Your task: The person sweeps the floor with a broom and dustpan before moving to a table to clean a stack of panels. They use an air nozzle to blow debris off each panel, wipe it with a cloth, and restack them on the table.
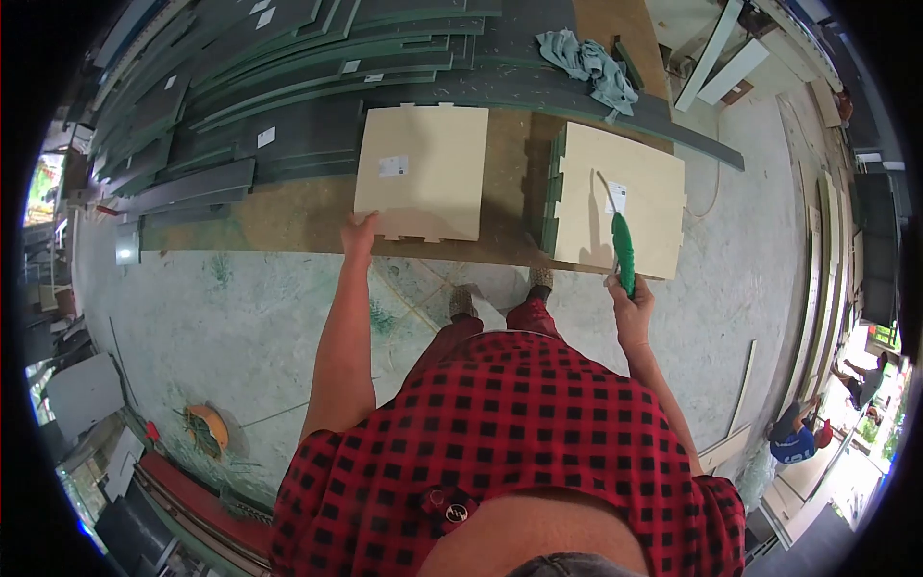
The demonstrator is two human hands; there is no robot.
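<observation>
A cream board (423, 202) with notched tabs along its edges and a white label lies on the brown work table, left of my body's middle. My left hand (360, 236) grips its near left corner, the thumb on top and the other fingers partly hidden. My right hand (632, 310) is wrapped round the handle of a green-handled tool (624, 252) with a thin, dark, curved tip; I cannot make out its exact kind. The tool is over a stack of cream boards (642, 154) with green notched edges, and its tip is near the top board's white label.
Dark, green-edged panels (308, 106) are piled at the back left of the table (288, 216). A grey cloth (588, 69) lies at the back. Long boards line the right wall. An orange object (207, 429) is on the floor at left; people (796, 438) are far right.
</observation>
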